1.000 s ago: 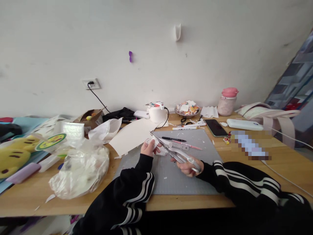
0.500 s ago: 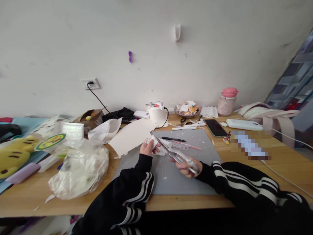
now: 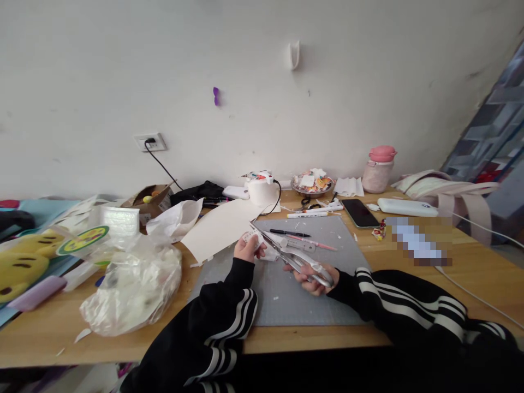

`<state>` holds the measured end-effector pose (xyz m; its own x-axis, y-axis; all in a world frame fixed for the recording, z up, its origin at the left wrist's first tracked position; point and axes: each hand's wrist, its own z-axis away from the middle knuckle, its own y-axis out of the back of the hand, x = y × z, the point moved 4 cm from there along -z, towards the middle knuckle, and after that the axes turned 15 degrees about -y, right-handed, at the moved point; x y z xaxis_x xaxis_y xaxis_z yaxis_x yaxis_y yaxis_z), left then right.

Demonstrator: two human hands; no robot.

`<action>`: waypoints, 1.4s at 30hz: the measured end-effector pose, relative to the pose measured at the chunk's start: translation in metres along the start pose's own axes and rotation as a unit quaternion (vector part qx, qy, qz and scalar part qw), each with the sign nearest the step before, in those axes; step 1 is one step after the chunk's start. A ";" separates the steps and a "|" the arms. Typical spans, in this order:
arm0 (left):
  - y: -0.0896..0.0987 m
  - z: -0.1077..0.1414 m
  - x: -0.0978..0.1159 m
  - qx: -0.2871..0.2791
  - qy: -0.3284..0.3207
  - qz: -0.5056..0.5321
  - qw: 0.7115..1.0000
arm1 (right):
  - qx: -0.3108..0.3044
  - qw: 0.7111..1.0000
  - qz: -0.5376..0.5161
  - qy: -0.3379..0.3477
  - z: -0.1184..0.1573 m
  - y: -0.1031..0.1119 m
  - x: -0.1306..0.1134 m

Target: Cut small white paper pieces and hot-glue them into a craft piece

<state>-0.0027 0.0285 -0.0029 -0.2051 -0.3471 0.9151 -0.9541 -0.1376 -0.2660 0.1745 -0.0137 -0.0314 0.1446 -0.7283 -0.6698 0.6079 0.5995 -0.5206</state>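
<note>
Between the thumb and fingers of my left hand [image 3: 246, 249] is a small piece of white paper [image 3: 251, 237] with faint markings. My right hand [image 3: 311, 279] is wrapped round the handles of silver scissors [image 3: 302, 260]. Their blades point up and left and meet the paper beside my left fingers; how far they are parted I cannot tell. Both hands are above a grey cutting mat [image 3: 323, 305]. Just beyond the scissors lie a black pen [image 3: 289, 233], a clear ruler [image 3: 302, 244] and a thin pink pen [image 3: 322, 244].
A large white sheet [image 3: 219, 226] lies at the mat's upper left. Left of the mat sits a crumpled plastic bag [image 3: 135, 289]. To the right are a phone [image 3: 360, 213] and a white power bank [image 3: 407, 207]. A bowl of scraps [image 3: 311, 182] and a pink-lidded bottle [image 3: 379, 170] stand near the wall.
The paper in my left hand is tilted slightly differently, with more of its marked face showing. Both hands and the scissors stay almost in place; the view has shifted a little.
</note>
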 end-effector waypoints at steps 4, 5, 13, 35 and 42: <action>-0.002 0.001 0.002 0.003 0.005 0.005 1.000 | 0.064 0.997 0.030 0.025 0.007 -0.005 0.000; -0.003 0.002 0.003 0.006 0.005 0.007 1.000 | 0.070 0.996 0.041 0.029 0.008 -0.007 -0.001; -0.005 0.003 0.003 0.011 0.000 0.012 1.000 | 0.025 0.999 0.021 0.037 0.007 -0.010 -0.001; -0.003 0.003 0.008 0.028 -0.001 0.007 1.000 | 0.051 0.996 0.073 0.023 0.016 -0.017 -0.009; -0.002 0.002 0.007 0.021 -0.004 -0.010 1.000 | 0.081 0.994 0.063 0.025 0.011 -0.008 -0.003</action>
<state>-0.0015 0.0241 0.0038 -0.1834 -0.3512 0.9182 -0.9481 -0.1836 -0.2595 0.1781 -0.0200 -0.0194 0.1914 -0.6306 -0.7522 0.7056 0.6211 -0.3411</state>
